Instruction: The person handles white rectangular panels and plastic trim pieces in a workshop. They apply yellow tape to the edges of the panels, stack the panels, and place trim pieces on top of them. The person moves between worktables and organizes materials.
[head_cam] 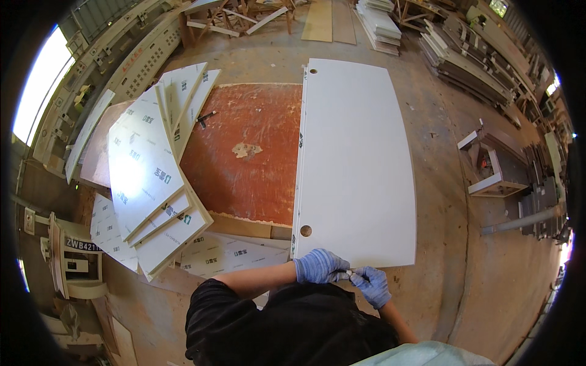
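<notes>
My left hand and my right hand, both in blue knit gloves, meet at the near edge of a white panel. Between their fingertips is a small pale piece, too small to identify. The panel lies flat, overhanging the right side of a worn red-brown worktop. Two round holes pierce it along its left side, a near hole and a far hole. Printed marks show along the panel's left edge.
Fanned white printed boards are stacked on the worktop's left, beside a small black tool. More printed boards lie low in front. A long machine runs along the left. Panel stacks and a wooden frame stand on the right.
</notes>
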A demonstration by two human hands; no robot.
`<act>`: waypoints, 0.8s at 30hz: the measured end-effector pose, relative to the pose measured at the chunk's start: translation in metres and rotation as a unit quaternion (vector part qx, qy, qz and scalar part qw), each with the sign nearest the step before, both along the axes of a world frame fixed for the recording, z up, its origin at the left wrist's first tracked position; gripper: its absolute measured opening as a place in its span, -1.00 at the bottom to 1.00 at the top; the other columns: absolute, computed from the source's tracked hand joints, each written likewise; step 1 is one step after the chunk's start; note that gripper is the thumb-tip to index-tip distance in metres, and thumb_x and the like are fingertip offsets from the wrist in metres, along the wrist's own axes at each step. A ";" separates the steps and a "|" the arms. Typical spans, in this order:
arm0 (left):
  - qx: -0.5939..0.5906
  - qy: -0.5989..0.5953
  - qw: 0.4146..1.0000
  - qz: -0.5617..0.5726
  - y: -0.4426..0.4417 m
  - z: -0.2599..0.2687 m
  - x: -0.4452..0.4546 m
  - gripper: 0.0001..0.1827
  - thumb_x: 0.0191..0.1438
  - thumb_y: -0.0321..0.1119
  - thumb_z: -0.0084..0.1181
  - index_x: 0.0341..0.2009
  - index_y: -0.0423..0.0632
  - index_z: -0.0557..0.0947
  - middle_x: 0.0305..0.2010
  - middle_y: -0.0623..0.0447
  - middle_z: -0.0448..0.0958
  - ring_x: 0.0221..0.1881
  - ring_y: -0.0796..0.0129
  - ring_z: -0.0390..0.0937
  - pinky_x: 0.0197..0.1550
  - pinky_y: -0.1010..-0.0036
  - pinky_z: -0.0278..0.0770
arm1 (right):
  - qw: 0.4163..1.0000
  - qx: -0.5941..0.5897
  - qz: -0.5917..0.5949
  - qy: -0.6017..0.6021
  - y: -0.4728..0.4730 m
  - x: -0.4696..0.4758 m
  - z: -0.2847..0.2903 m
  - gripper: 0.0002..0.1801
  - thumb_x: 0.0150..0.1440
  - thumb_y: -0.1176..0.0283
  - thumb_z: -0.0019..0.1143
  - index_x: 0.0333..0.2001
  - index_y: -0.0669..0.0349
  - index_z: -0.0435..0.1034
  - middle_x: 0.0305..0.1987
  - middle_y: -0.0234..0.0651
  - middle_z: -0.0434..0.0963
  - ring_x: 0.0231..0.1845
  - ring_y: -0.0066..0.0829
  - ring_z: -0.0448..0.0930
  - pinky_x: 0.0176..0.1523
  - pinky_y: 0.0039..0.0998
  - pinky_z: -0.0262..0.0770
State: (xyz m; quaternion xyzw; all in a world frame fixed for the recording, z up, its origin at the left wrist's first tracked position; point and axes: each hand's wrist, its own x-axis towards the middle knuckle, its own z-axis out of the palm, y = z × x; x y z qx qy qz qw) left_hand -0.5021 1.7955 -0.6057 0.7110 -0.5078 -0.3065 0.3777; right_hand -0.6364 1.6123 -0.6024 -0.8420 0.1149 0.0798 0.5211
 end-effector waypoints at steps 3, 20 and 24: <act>-0.007 0.013 1.000 -0.001 -0.006 -0.002 0.011 -0.72 0.14 -0.07 0.01 -0.28 0.00 0.58 -0.41 -0.18 0.54 -0.35 -0.13 0.50 -0.29 0.16 0.44 | 0.999 0.019 -0.039 -0.015 -0.003 0.006 -0.003 -0.81 0.05 0.41 0.24 -0.30 0.30 0.50 -0.45 -0.33 0.60 -0.41 -0.64 0.55 -0.29 -0.54 0.48; -0.001 0.070 0.998 -0.007 -0.183 -0.004 -0.024 -0.75 0.14 -0.12 0.02 -0.29 -0.02 0.57 -0.41 -0.19 0.53 -0.35 -0.14 0.49 -0.30 0.16 0.44 | 0.992 0.070 -0.092 -0.059 -0.174 -0.033 -0.009 -0.88 0.03 0.46 0.25 -0.37 0.28 0.50 -0.51 -0.37 0.55 -0.46 -0.66 0.49 -0.35 -0.54 0.43; 0.003 0.027 0.999 -0.027 -0.287 -0.011 -0.063 -0.74 0.11 -0.09 0.05 -0.30 0.01 0.58 -0.40 -0.17 0.54 -0.32 -0.13 0.49 -0.30 0.15 0.45 | 0.995 0.028 -0.075 -0.064 -0.275 -0.074 -0.010 -0.89 0.02 0.46 0.25 -0.40 0.28 0.52 -0.53 -0.35 0.54 -0.49 -0.62 0.48 -0.38 -0.53 0.41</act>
